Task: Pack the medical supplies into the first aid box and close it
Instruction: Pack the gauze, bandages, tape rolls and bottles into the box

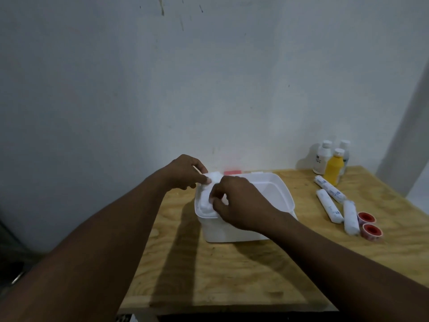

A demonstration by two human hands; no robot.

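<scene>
An open white first aid box (pixel 276 194) stands near the table's far left, with a red part (pixel 232 172) showing behind its back rim. Both hands hold a white cotton roll (pixel 207 190) over the box's left end. My left hand (pixel 185 171) pinches the roll's far end and my right hand (pixel 236 203) grips its near end. To the right on the table lie three white wrapped bandage rolls (pixel 329 208) and two red-cored tape rolls (pixel 370 231).
A white bottle (pixel 321 160), a yellow bottle (pixel 334 168) and a third bottle (pixel 345 152) stand at the back right by the wall. The wooden table (pixel 220 275) ends close at the front and left. A wall rises behind.
</scene>
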